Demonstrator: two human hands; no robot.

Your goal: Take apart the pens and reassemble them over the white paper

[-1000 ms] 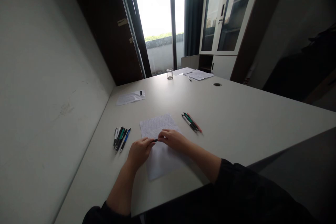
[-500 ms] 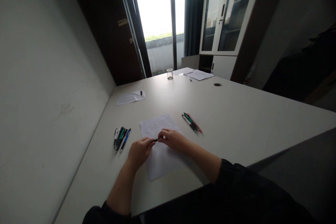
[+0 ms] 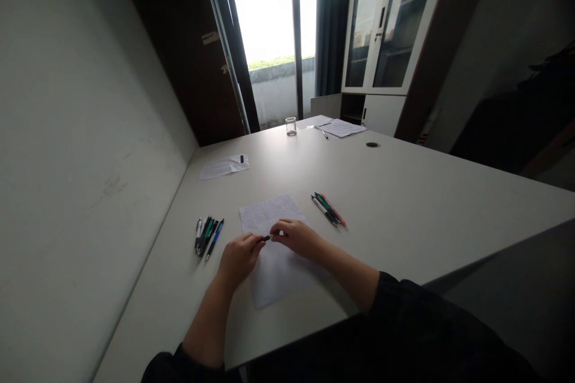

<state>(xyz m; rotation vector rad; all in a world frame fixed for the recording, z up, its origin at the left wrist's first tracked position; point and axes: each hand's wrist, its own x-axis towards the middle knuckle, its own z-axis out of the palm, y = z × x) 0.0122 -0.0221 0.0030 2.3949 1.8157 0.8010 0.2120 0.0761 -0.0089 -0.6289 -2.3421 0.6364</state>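
A dark pen (image 3: 266, 239) lies level between my two hands, above a sheet of paper. My left hand (image 3: 241, 256) is closed around its dark barrel. My right hand (image 3: 294, 236) pinches the other end, where a small pale tip shows; most of that end is hidden by the fingers. Beneath the hands, the paper (image 3: 274, 209) carries lines of writing on its far part, and its near part looks blank. Left of my left hand rests a bunch of several pens (image 3: 206, 238). Beyond my right hand, another group of pens (image 3: 327, 209) lies slanted.
Farther left on the white table (image 3: 390, 203) is a paper in a clear sleeve (image 3: 224, 166). At the far edge stand a glass (image 3: 291, 126) and a stack of papers (image 3: 341, 127) with a pen beside it. A wall (image 3: 90, 191) borders the table's left side.
The right fingers have shifted very slightly at the pen's end, and a little more of the pale tip shows. All else stays in place.
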